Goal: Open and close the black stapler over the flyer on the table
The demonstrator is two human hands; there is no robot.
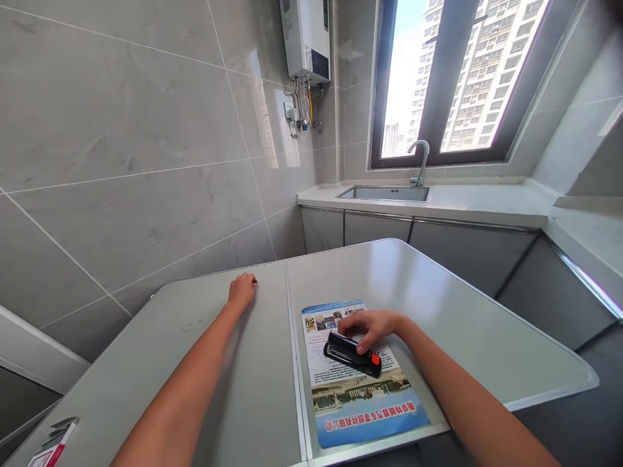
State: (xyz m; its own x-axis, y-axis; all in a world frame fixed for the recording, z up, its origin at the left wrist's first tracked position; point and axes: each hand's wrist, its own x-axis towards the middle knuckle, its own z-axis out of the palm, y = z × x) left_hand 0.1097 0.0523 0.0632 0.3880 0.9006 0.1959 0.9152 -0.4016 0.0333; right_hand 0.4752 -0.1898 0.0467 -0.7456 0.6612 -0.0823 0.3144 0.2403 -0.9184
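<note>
A black stapler [351, 354] with an orange-red end piece lies on a printed leaflet [370, 421]. My right hand [372, 327] grips the stapler from above, thumb on its near side and fingers over the far side. Further off, on the left half of the table, my left hand [242, 290] rests near the back edge with its fingers closed. A small dark tip shows at those fingers; what it belongs to is hidden. The leaflet has blue bands, small photos and red lettering, and appears upside down to me.
The pale folding table [253, 389] has a seam down its middle. A red-and-white packet [51, 451] with grey strips lies at the lower left. Tiny dark specks [191, 325] dot the left half. Beyond stand a counter, a sink [384, 193] and a faucet [422, 162].
</note>
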